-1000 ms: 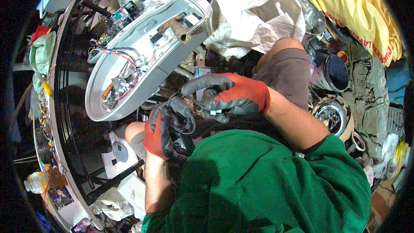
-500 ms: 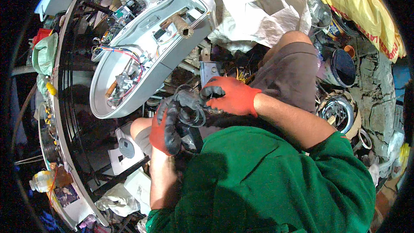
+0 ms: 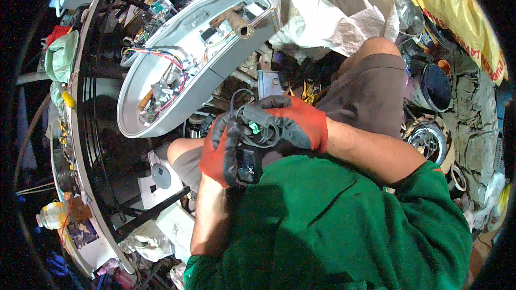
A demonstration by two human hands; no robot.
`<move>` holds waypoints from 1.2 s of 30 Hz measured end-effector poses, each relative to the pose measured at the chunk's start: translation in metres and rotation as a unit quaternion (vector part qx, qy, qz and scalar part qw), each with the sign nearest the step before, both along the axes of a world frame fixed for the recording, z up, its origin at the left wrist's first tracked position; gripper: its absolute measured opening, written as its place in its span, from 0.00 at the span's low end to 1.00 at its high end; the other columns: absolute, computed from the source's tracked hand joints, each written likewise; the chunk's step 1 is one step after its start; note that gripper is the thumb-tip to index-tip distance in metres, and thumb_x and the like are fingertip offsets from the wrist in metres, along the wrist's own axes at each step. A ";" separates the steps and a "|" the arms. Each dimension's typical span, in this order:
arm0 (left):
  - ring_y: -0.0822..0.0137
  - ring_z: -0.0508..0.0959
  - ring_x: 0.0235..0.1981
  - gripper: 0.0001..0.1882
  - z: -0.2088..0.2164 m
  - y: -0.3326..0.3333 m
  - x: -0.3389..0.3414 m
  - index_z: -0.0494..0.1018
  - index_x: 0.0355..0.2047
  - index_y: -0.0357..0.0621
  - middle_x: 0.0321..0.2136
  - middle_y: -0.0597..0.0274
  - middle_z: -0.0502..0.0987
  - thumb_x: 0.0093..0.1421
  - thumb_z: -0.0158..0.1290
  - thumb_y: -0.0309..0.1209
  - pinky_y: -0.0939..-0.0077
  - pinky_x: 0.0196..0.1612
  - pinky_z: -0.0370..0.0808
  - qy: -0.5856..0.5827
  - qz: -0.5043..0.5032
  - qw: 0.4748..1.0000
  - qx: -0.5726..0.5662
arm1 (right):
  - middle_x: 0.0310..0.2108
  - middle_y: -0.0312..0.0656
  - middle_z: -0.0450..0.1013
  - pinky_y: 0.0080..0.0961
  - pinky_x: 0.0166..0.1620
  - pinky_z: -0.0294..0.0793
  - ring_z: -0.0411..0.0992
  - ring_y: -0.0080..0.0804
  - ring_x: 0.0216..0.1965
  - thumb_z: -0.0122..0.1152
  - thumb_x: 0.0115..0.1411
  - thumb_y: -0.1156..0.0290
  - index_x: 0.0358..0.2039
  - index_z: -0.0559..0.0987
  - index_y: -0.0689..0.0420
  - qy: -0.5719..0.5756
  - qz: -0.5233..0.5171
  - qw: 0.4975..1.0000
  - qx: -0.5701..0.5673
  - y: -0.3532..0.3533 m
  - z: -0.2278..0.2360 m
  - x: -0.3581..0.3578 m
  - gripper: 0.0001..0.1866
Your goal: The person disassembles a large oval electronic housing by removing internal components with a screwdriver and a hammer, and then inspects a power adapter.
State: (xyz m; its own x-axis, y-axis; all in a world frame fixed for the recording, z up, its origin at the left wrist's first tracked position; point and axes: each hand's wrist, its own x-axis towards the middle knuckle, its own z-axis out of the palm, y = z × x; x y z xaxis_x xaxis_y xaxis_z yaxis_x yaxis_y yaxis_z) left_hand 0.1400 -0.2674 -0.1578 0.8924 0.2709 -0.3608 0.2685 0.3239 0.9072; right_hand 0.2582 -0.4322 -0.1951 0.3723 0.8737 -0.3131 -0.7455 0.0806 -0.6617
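Both my hands wear red work gloves with dark palms and meet in front of my lap. My left hand (image 3: 219,150) is closed around a thin dark cable beside a black boxy power adapter (image 3: 248,164). The cable (image 3: 267,140) lies in several loose loops between the hands, and one bend of it arches up above them. My right hand (image 3: 301,123) grips the top of the loops with its fingers and thumb. Among the loops shows a small green piece (image 3: 253,128), whose kind I cannot make out.
Ahead to the left rests a long grey plastic housing (image 3: 215,83) holding wires, small parts and a hollow tube (image 3: 240,25). A white woven sack (image 3: 328,5) stands beyond my knees, a yellow sack (image 3: 457,16) far right. A dark bucket (image 3: 432,88) and wire coils (image 3: 428,142) sit at right.
My right hand has turned and closed over the cable loops, and the green piece now shows. The black adapter has come into clearer sight beside my left hand. The whole view has shifted slightly.
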 end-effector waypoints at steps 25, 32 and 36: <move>0.65 0.78 0.37 0.13 -0.015 0.012 -0.005 0.71 0.47 0.38 0.38 0.56 0.77 0.65 0.47 0.30 0.70 0.41 0.77 0.014 0.034 0.980 -0.197 | 0.46 0.38 0.75 0.26 0.49 0.72 0.72 0.24 0.45 0.60 0.59 0.70 0.55 0.71 0.58 -0.006 0.100 0.994 0.036 -0.009 0.000 0.003 0.23; 0.65 0.77 0.39 0.14 -0.022 0.016 -0.004 0.70 0.48 0.42 0.38 0.61 0.76 0.64 0.50 0.33 0.67 0.43 0.76 -0.016 0.047 0.992 -0.116 | 0.46 0.39 0.74 0.27 0.50 0.71 0.71 0.24 0.45 0.58 0.60 0.70 0.56 0.69 0.57 -0.025 0.057 0.998 -0.014 0.004 -0.004 -0.002 0.23; 0.67 0.77 0.38 0.15 -0.020 0.006 0.001 0.69 0.50 0.42 0.38 0.62 0.76 0.64 0.50 0.33 0.70 0.39 0.77 0.012 0.107 0.988 -0.111 | 0.46 0.39 0.74 0.27 0.51 0.70 0.70 0.24 0.46 0.57 0.61 0.70 0.56 0.68 0.57 -0.238 0.024 0.968 -0.074 0.002 -0.011 -0.006 0.23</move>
